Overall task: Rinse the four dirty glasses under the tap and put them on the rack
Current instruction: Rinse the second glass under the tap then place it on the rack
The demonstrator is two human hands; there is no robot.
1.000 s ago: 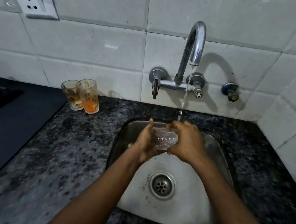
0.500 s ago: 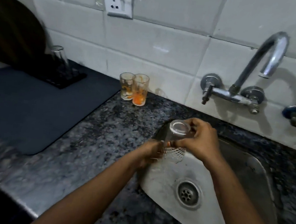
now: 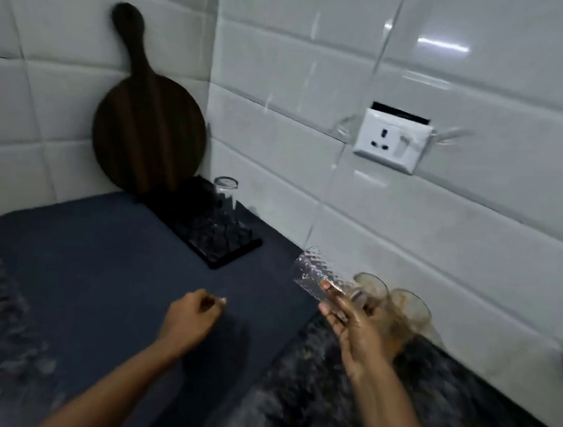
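Gripping a rinsed glass (image 3: 315,275), the right hand (image 3: 358,327) heads rackward; left hand (image 3: 190,321) loosely curled, empty. One glass on rack (image 3: 231,253); two dirty glasses (image 3: 398,303) remain.

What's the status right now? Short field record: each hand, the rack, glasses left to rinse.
right hand: holds textured glass, tilted, over the counter's edge
left hand: empty, loosely curled above dark mat
rack: black, on the mat near the wall, one upturned glass on it
dirty glasses: two, blurred, by the wall behind the right hand
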